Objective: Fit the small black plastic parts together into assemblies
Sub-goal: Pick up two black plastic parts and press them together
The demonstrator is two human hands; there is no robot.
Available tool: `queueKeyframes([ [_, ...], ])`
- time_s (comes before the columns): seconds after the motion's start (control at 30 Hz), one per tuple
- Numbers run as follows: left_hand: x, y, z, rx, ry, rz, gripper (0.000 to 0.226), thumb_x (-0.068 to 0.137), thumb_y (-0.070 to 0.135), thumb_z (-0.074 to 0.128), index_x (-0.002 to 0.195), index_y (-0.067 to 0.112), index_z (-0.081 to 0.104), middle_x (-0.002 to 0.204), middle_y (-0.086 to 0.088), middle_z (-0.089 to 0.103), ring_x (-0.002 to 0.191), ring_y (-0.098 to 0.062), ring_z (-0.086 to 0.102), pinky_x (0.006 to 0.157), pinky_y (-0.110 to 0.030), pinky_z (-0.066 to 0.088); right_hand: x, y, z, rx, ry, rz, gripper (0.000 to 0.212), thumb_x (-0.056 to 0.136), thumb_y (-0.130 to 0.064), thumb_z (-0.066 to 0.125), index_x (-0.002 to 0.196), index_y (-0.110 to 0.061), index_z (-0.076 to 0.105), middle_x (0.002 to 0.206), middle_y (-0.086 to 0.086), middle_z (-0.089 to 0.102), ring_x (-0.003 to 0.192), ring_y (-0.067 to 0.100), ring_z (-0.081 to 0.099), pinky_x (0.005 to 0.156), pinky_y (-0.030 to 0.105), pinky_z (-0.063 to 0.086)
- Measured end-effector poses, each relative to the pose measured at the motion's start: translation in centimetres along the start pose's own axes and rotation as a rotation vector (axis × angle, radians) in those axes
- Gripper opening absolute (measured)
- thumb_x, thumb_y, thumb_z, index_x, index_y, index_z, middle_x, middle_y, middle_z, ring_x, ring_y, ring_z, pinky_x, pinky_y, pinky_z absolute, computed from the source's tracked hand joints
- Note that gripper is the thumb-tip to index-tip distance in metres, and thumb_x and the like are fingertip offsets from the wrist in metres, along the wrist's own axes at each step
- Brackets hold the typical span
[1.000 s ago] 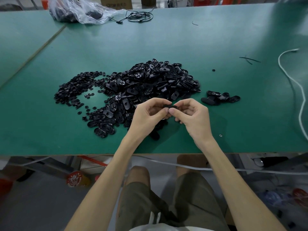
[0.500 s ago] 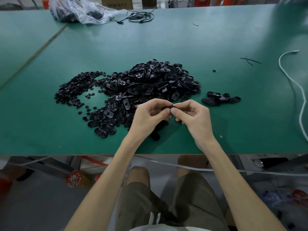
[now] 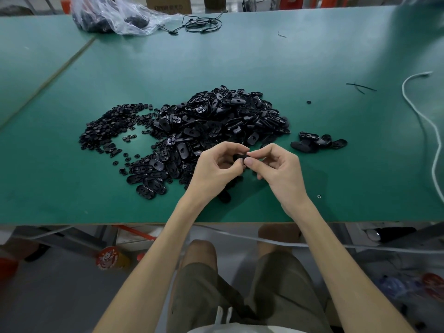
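Clerk: Hands, state?

Checker: Two. Left hand [image 3: 216, 169] and right hand [image 3: 281, 171] met above the worktop [image 3: 264, 56], near the middle of its near edge. Each pinched one end of a small black part [image 3: 240, 157] between thumb and fingertips. One piece or two mated, I could not tell.

Clerk: Handling note for the fit?

Checker: My judgement only. The pieces wanted squaring up before any pressure, then an even squeeze from both thumbs until a click was felt. The work was best kept over the worktop, so that a slipped piece landed there and not past the near edge.

Clerk: Stock?

Checker: Oval shells were in one heap [image 3: 216, 121] mid-worktop, too many to count. Small round pieces were in one spread [image 3: 113, 126] on that heap's left-edge side, likewise uncounted. Set-aside group [image 3: 317, 141] lay just beside the heap toward the right edge: about five, overlapping, so the count was unsure. One stray round piece [image 3: 308, 102] lay farther back. One white cord [image 3: 422, 116] ran along the right edge. One clear plastic bag [image 3: 115, 15] and one coiled black cable [image 3: 201, 22] sat at the far edge.
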State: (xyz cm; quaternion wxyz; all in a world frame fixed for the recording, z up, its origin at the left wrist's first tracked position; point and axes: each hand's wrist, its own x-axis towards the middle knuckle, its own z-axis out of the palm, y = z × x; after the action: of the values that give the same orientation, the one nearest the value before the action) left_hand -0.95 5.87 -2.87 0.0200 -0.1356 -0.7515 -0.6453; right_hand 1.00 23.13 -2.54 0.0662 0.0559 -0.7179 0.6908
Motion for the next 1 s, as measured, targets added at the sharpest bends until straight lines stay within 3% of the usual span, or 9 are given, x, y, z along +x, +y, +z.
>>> queueKeyframes([
  [0.2, 0.00, 0.38, 0.05, 0.040, -0.005, -0.008, 0.021, 0.090, -0.005, 0.064, 0.104, 0.006, 0.074, 0.096, -0.009, 0.076, 0.087, -0.035, 0.071, 0.082, -0.057, 0.059, 0.00, -0.04, 0.06, -0.038, -0.014, 0.001, 0.012, 0.088, -0.006, 0.081, 0.089, -0.016, 0.074, 0.079, -0.008, 0.076, 0.064, 0.004, 0.063, 0.062, 0.020, 0.051],
  [0.5, -0.06, 0.37, 0.30, 0.077, 0.026, 0.005, 0.020, 0.090, -0.008, 0.066, 0.101, 0.007, 0.074, 0.096, -0.010, 0.077, 0.088, -0.037, 0.071, 0.082, -0.061, 0.057, -0.01, 0.10, 0.20, -0.088, 0.008, 0.020, 0.012, 0.086, -0.012, 0.084, 0.088, -0.017, 0.074, 0.082, -0.001, 0.076, 0.066, 0.013, 0.063, 0.065, 0.033, 0.054],
  [1.0, -0.20, 0.19, 0.43, 0.091, 0.006, -0.002, 0.020, 0.090, -0.006, 0.065, 0.101, 0.008, 0.074, 0.093, -0.006, 0.077, 0.082, -0.031, 0.073, 0.081, -0.055, 0.059, 0.02, 0.46, 0.17, -0.123, 0.016, 0.012, 0.014, 0.088, -0.013, 0.083, 0.086, -0.020, 0.071, 0.080, 0.001, 0.074, 0.062, 0.012, 0.061, 0.059, 0.028, 0.053],
])
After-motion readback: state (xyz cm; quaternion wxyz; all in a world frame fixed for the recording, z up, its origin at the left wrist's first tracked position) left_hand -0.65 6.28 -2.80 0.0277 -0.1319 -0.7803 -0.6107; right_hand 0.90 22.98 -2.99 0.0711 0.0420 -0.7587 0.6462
